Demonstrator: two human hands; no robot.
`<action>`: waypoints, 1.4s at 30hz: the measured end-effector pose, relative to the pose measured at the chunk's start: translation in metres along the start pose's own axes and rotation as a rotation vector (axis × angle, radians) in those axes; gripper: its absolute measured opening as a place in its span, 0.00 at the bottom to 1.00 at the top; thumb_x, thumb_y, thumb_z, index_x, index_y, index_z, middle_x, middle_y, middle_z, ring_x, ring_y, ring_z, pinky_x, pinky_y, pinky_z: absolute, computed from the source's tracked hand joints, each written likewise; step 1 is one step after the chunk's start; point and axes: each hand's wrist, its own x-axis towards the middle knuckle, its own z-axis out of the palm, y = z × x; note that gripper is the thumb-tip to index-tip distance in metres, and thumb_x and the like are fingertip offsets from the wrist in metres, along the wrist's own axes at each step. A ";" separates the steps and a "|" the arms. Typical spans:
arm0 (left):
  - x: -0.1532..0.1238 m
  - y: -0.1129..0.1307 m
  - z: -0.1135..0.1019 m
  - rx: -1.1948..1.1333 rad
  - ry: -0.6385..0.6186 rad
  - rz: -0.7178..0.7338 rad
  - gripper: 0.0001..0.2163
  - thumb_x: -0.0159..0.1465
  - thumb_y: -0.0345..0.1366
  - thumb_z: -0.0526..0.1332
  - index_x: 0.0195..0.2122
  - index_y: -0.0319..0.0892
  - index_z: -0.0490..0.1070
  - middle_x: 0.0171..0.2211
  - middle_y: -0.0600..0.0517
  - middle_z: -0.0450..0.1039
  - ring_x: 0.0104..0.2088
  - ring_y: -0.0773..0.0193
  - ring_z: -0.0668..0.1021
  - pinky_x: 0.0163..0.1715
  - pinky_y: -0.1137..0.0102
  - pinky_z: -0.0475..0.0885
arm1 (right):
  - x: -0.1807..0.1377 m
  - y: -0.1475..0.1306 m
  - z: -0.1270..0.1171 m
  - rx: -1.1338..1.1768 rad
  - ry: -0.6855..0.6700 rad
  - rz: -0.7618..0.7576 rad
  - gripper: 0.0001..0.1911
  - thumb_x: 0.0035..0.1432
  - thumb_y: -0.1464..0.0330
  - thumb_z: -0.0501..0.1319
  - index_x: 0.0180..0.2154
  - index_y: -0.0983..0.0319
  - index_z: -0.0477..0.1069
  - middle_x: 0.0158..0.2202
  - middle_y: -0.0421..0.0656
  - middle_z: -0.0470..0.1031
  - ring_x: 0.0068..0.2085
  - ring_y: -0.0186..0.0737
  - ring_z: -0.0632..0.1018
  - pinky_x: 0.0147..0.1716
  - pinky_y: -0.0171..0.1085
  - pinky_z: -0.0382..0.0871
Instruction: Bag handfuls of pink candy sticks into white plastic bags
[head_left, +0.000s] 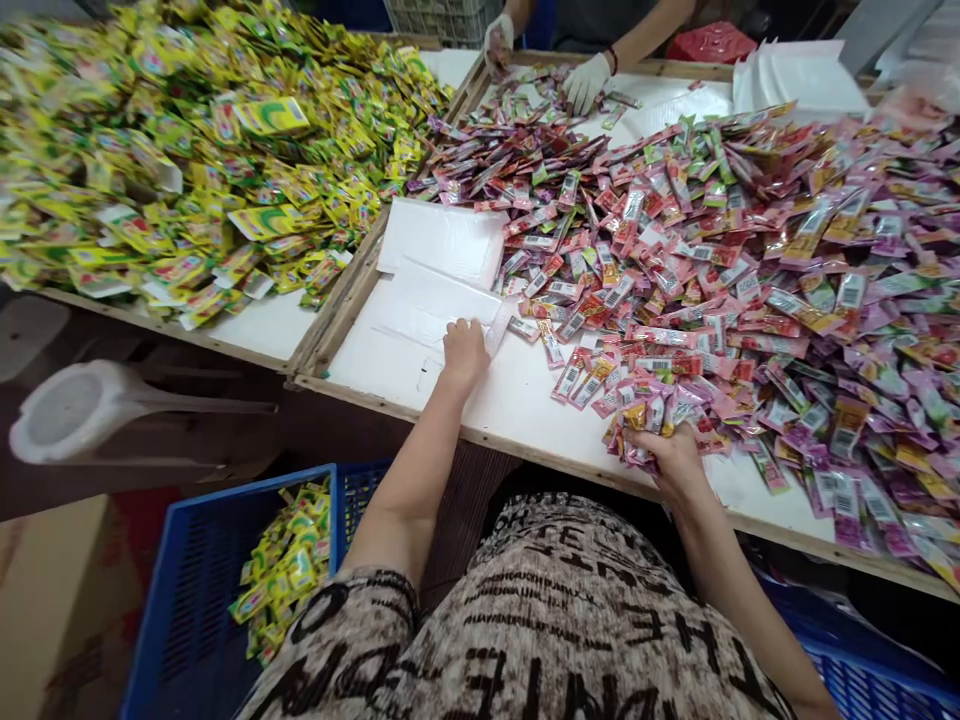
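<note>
My left hand [466, 356] is closed on the edge of a white plastic bag [431, 305], which lies flat on the white tabletop [375, 370]. Behind it, more flat plastic bags [442, 240] lie in a stack. My right hand [675, 458] grips a bunch of small candy packets [651, 415] near the table's front edge. That bunch touches a wide heap of pink, red and purple packets [697, 300], many with barcodes showing. The fingertips of my right hand are partly hidden by the packets.
Yellow-green packets [187, 150] fill the left table, beyond a wooden divider [337, 290]. Across the table, a co-worker's gloved hands [589, 84] handle packets beside more white bags [795, 80]. Below are a blue crate [176, 580] holding yellow packets and a white stool [67, 410].
</note>
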 end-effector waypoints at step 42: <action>-0.081 0.053 -0.012 -0.125 0.264 0.095 0.09 0.60 0.25 0.55 0.33 0.44 0.73 0.38 0.44 0.73 0.40 0.53 0.75 0.38 0.62 0.65 | 0.046 -0.008 0.177 -1.510 -0.407 -0.507 0.16 0.65 0.74 0.51 0.51 0.71 0.71 0.51 0.63 0.72 0.51 0.57 0.75 0.49 0.50 0.67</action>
